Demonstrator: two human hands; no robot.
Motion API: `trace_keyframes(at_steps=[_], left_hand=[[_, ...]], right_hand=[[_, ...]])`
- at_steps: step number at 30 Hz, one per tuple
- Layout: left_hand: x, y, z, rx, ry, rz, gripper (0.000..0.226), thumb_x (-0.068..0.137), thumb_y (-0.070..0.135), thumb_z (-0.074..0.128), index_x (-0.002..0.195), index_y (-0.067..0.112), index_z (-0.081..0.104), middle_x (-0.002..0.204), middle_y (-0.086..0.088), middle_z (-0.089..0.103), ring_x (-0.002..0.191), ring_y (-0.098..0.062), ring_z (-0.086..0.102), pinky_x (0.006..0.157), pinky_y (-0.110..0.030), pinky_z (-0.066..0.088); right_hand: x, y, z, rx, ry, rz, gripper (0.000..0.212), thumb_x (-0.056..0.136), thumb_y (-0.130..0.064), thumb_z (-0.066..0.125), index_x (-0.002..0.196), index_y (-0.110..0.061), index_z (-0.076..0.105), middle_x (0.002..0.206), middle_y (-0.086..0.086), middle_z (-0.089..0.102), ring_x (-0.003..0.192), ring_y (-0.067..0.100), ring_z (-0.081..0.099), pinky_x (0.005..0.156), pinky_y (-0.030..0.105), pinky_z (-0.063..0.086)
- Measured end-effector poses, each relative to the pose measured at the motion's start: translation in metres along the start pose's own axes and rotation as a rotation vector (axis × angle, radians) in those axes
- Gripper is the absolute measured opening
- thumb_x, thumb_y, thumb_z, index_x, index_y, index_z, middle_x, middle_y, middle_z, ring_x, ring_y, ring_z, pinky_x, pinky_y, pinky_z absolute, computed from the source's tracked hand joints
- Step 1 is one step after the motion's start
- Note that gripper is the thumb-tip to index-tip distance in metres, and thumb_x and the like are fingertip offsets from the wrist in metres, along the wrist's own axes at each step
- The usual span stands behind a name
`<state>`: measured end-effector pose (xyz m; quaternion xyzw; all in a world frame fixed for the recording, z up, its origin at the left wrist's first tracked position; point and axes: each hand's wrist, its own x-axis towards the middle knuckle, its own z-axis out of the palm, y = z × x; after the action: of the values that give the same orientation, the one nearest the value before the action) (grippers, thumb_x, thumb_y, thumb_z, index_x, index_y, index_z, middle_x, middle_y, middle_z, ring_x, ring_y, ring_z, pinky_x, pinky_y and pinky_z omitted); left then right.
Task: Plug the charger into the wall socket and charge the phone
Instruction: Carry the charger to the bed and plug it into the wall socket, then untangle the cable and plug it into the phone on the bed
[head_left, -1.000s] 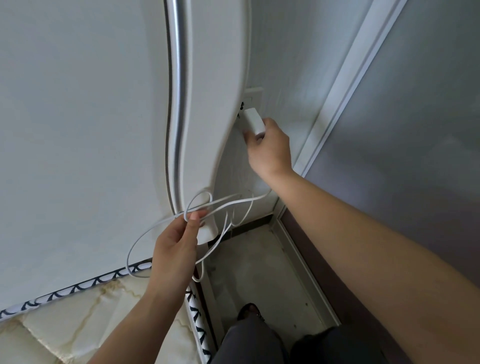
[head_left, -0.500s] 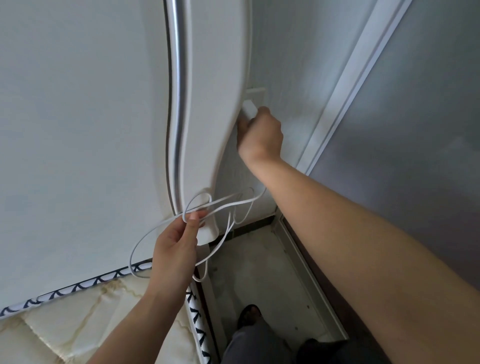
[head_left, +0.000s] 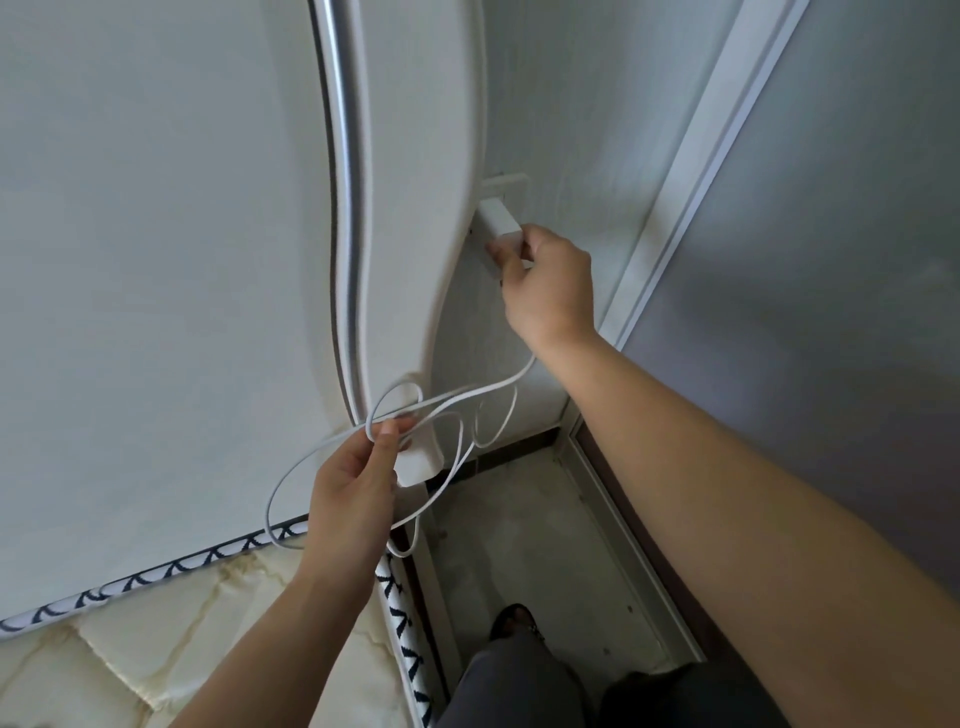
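right hand (head_left: 550, 286) pinching white charger (head_left: 497, 222) at wall socket (head_left: 506, 188), far, behind headboard (head_left: 415, 208) edge. left hand (head_left: 353, 483) near, pinching looped white cable (head_left: 441, 415). mattress (head_left: 156, 639) lower left. phone unseen.

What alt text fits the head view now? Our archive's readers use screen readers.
A person's right hand holds a white charger at a wall socket beside a white headboard. The left hand holds loops of white cable above a mattress.
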<state>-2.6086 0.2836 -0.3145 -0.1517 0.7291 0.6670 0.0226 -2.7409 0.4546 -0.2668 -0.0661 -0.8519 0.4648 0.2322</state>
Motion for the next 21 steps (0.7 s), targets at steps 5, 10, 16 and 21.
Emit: trace_keyframes(at_steps=[5, 10, 16, 21], left_hand=[[-0.008, 0.008, -0.012, -0.040, -0.036, 0.005, 0.018, 0.090, 0.030, 0.054, 0.089, 0.033, 0.072, 0.058, 0.019, 0.056, 0.042, 0.002, 0.055, 0.044, -0.011, 0.042], [-0.024, 0.000, -0.058, 0.031, -0.031, -0.013, 0.017, 0.088, 0.024, 0.058, 0.090, 0.033, 0.072, 0.073, 0.016, 0.066, 0.056, -0.001, 0.053, 0.060, -0.024, 0.045], [-0.055, -0.011, -0.109, 0.131, -0.059, 0.017, 0.018, 0.087, 0.019, 0.060, 0.079, 0.032, 0.071, 0.080, 0.008, 0.072, 0.063, 0.001, 0.064, 0.065, -0.024, 0.049], [-0.078, -0.018, -0.140, 0.076, -0.118, 0.003, 0.014, 0.086, 0.021, 0.062, 0.082, 0.034, 0.066, 0.082, 0.008, 0.070, 0.068, -0.002, 0.067, 0.068, -0.027, 0.050]], right_hand=[[0.000, -0.001, -0.013, 0.028, -0.119, 0.078, 0.025, 0.087, -0.028, 0.055, 0.099, -0.009, 0.066, 0.093, 0.008, 0.067, 0.086, 0.028, 0.065, 0.076, 0.040, 0.055], [-0.067, 0.001, -0.032, 0.018, -0.148, 0.084, 0.044, 0.084, -0.044, 0.057, 0.113, -0.012, 0.055, 0.096, -0.006, 0.057, 0.083, 0.012, 0.062, 0.070, 0.020, 0.050], [-0.189, -0.010, -0.025, 0.057, -0.338, 0.096, 0.034, 0.083, -0.032, 0.062, 0.114, -0.020, 0.055, 0.098, -0.011, 0.060, 0.079, -0.004, 0.059, 0.069, 0.009, 0.046], [-0.237, -0.041, 0.003, 0.085, -0.564, 0.062, 0.053, 0.080, -0.034, 0.065, 0.129, -0.032, 0.044, 0.118, -0.011, 0.053, 0.093, 0.002, 0.058, 0.068, 0.005, 0.042]])
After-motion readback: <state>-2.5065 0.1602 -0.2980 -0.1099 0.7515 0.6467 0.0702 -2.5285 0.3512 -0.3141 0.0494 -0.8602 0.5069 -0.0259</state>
